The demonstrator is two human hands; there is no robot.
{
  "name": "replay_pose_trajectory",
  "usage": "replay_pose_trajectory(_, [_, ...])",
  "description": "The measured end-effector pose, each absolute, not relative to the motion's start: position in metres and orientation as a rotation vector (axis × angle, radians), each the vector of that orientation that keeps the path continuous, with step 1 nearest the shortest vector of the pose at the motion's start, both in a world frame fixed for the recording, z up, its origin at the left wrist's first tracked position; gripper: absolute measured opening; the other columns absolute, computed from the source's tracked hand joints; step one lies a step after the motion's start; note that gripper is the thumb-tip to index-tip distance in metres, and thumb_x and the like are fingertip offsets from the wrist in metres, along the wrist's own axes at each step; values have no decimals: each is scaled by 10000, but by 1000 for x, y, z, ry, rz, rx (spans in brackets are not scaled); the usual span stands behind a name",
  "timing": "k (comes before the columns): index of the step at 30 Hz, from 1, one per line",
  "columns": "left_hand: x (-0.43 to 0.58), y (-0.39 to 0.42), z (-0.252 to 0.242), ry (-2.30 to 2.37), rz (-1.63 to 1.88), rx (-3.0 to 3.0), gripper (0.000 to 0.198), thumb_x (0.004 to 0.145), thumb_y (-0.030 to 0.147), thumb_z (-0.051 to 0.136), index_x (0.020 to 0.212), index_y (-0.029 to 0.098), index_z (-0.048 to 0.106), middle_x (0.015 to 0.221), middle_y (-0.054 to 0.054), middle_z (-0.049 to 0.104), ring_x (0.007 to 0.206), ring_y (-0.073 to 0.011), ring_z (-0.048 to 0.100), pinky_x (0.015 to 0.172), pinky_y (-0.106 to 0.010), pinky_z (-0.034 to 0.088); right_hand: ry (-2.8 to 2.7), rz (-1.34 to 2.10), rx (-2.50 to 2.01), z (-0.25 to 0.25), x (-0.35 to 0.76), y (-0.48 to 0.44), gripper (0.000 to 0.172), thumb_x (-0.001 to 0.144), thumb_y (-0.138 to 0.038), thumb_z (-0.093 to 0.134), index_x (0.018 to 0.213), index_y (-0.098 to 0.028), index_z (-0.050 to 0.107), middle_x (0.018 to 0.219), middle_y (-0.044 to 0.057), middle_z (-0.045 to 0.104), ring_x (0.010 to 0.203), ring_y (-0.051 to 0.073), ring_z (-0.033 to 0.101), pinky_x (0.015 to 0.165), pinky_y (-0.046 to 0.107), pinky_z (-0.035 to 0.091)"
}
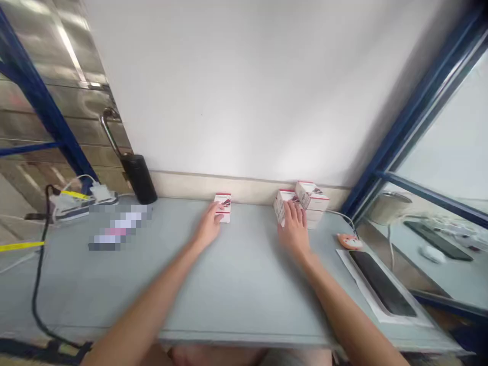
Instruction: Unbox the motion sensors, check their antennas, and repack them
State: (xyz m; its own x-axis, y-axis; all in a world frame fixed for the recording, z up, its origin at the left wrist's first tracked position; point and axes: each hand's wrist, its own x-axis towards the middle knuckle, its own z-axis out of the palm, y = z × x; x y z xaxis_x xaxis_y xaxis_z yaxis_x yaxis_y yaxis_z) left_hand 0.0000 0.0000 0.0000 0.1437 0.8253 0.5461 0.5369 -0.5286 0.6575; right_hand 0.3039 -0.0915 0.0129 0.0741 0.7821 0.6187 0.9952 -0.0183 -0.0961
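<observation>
And here's a polished steel panel [64, 66] gleaming far left — mirror-bright, streaked with reflections — while a smooth matt grey tabletop [160, 300] carries white card boxes [223, 208] with a soft sheen, and a glossy black slab [381, 284] lies near right by a blue-painted metal window frame [419, 132]!

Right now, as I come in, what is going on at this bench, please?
A person is working at a grey bench with bare hands. The left hand touches a small white box with red stripes, which stands alone. The right hand rests against a small pile of similar boxes near the wall.
</observation>
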Motion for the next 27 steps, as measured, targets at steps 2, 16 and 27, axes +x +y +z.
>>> replay_pose_trajectory(2, [0,-1,1,1316,1332,2124,194,931,127,528,1065,210,640,1280,-104,685,1292,-272,626,1171,-475,461,-1746,-549,-1847,12,304,-91,716,889,-133,492,1593,-74,372,1668,172,435,1579,324,331,1323,526,211])
replay_pose_trajectory(16, [-1,-6,8,1321,1316,2170,252,1032,296,619,1258,195,666,1347,-107,665,1194,-261,669,1030,-495,574,-1744,-530,-1779,15,306,-92,718,870,-116,506,1578,-102,385,1644,174,458,1561,338,339,1293,541,246])
replay_pose_trajectory(27, [-9,-8,18,1426,1288,2105,203,970,182,530,1075,251,689,1220,-66,722,1122,-280,705,1010,-463,560,-1652,-309,-1638,32,316,-89,591,829,-26,550,1385,-208,634,1445,131,664,1329,342,535,1152,547,337])
